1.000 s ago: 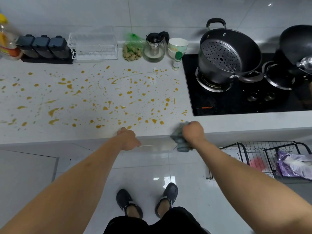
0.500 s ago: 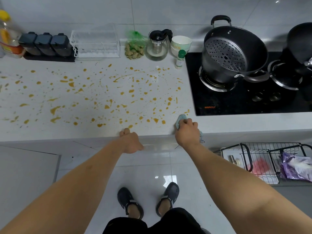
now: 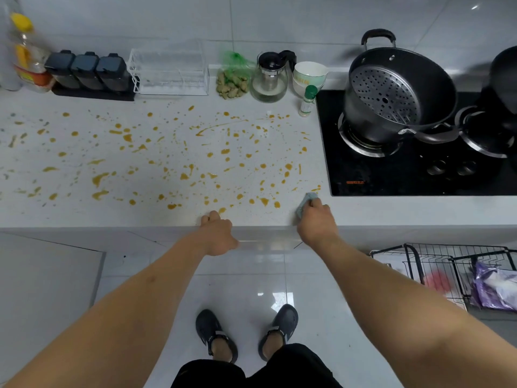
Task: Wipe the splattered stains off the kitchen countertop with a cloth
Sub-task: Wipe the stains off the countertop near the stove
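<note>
On the worktop and around it:
Countertop [image 3: 84, 214]: pale speckled surface running the width of the view, with a front edge along which both hands sit.
Hob [image 3: 391, 175]: black glass cooktop set into the right end of the countertop.
Pot [image 3: 397, 91]: dark pot with a perforated steamer insert, standing on the hob's left burner.
Stains [image 3: 195, 169]: yellow-brown drops and streaks scattered over most of the countertop, from the far left up to just beside the hob.
Wire rack [image 3: 447, 264]: black, on the floor to the right below the counter, with a purple bag [image 3: 495, 289] in it.
Back row: oil bottle [image 3: 26, 51], three dark jars [image 3: 86, 70], clear box [image 3: 170, 68], glass jug [image 3: 270, 77], bowl [image 3: 310, 74], small green-capped bottle [image 3: 307, 100].
Left hand [image 3: 216, 233]: rests on the front edge of the countertop, fingers loosely curled over the edge, holding nothing.
Right hand [image 3: 317, 222]: fingers curled and clamped on the cloth, pressing it to the countertop near the hob's front corner.
Cloth [image 3: 305, 203]: light blue-grey, bunched, mostly hidden under the right hand, lying at the right margin of the stains.
</note>
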A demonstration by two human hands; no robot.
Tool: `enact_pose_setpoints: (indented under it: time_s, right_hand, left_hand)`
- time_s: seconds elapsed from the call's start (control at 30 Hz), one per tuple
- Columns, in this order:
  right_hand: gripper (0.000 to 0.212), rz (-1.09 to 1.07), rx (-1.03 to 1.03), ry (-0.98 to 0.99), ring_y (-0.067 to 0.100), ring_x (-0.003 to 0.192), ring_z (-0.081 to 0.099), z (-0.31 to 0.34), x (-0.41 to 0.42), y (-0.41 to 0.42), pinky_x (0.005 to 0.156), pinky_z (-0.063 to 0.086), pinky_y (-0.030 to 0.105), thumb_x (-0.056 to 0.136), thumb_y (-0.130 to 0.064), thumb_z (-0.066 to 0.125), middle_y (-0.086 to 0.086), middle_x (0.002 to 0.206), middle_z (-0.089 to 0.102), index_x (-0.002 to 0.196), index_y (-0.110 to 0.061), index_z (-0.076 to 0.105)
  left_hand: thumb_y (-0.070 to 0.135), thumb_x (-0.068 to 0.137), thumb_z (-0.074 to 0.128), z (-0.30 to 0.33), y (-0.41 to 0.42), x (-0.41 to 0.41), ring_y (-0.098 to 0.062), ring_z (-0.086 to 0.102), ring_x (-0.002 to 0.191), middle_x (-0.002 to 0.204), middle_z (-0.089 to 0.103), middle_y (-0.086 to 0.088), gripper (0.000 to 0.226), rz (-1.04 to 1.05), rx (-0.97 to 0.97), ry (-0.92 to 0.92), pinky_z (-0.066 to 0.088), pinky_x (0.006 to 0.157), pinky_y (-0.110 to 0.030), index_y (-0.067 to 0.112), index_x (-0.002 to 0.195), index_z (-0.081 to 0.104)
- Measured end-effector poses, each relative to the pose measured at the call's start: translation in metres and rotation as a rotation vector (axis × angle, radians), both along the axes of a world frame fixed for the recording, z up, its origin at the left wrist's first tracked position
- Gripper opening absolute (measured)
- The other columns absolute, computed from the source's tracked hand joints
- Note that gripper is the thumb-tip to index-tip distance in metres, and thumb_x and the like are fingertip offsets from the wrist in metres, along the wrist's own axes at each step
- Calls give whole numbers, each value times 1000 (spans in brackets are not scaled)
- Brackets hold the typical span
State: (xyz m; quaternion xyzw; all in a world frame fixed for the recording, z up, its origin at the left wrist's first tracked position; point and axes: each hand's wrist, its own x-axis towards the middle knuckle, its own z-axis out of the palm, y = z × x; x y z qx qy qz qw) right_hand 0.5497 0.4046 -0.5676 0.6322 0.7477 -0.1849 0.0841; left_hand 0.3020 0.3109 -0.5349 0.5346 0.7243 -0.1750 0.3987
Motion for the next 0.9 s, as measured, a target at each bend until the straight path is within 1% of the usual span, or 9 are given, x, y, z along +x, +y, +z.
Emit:
enact_pose_setpoints:
  time_s: [0.2, 0.3, 0.4, 0.5, 0.57, 0.63, 0.73, 0.8, 0.9]
  right_hand:
    - [51, 274, 8, 31, 31, 111, 48, 2, -1, -22, 84, 53, 39, 85, -8, 58, 12, 130, 47, 135, -11, 51]
    - [45, 133, 39, -86, 32, 110, 50, 4, 35, -6, 84, 51, 40, 86, -8, 56, 13, 126, 48, 131, -11, 54]
    - [33, 14, 101, -247, 31, 111, 46, 10, 39, 5, 92, 45, 40, 88, -18, 53, 12, 127, 47, 119, -12, 62]
    - [41, -49, 50, -51, 30, 116, 41, 9, 7, -4, 100, 45, 40, 89, -24, 53, 12, 133, 41, 125, -5, 60]
    - [55, 23, 19, 80, 31, 122, 38, 4, -7, -19, 106, 42, 38, 85, -27, 61, 12, 139, 38, 135, -5, 51]
    - [68, 131, 21, 101, 31, 128, 35, 0, -4, -30, 108, 40, 38, 81, -26, 66, 8, 146, 36, 144, -13, 44]
    - [72, 205, 84, 148, 30, 122, 44, -3, 21, -28, 101, 44, 41, 79, -7, 64, 3, 146, 48, 147, -20, 45]
    - [60, 139, 144, 210, 30, 108, 52, -4, 36, -22, 87, 48, 40, 81, 0, 59, 5, 126, 63, 137, -22, 53]
    - [43, -22, 175, 257, 33, 96, 54, 0, 37, -14, 72, 44, 36, 83, -1, 59, 10, 100, 64, 123, -16, 58]
  left_hand:
    - [47, 98, 56, -1, 0, 0, -41, 21, 142, 150, 20, -17, 62, -60, -3, 35, 31, 112, -46, 14, 149, 40]
    - [49, 99, 57, -4, -1, -4, -42, 22, 141, 151, 21, -18, 65, -82, 7, 37, 32, 112, -48, 15, 151, 37]
    - [49, 100, 55, -7, -3, -7, -43, 11, 149, 161, 9, -19, 80, -121, -23, 42, 28, 119, -50, 14, 162, 18]
    - [45, 101, 54, -6, -1, -6, -45, 1, 153, 165, 0, -21, 87, -145, -56, 49, 23, 123, -51, 11, 165, 7]
    - [46, 102, 54, -5, 0, -5, -45, 1, 154, 165, 0, -21, 87, -158, -61, 47, 22, 124, -52, 10, 165, 6]
    - [45, 102, 55, -4, -2, -7, -43, -1, 155, 166, -1, -19, 88, -157, -60, 34, 21, 124, -52, 12, 165, 4]
    - [41, 102, 56, -1, -5, -13, -39, -3, 157, 169, -2, -14, 87, -152, -45, -3, 19, 125, -50, 16, 166, 4]
    - [38, 102, 56, 1, -6, -18, -36, 3, 157, 170, 4, -11, 82, -143, -13, -33, 19, 125, -48, 18, 166, 9]
    - [35, 104, 56, 5, -11, -30, -29, 18, 156, 171, 13, -6, 74, -53, 67, -118, 24, 124, -42, 21, 166, 18]
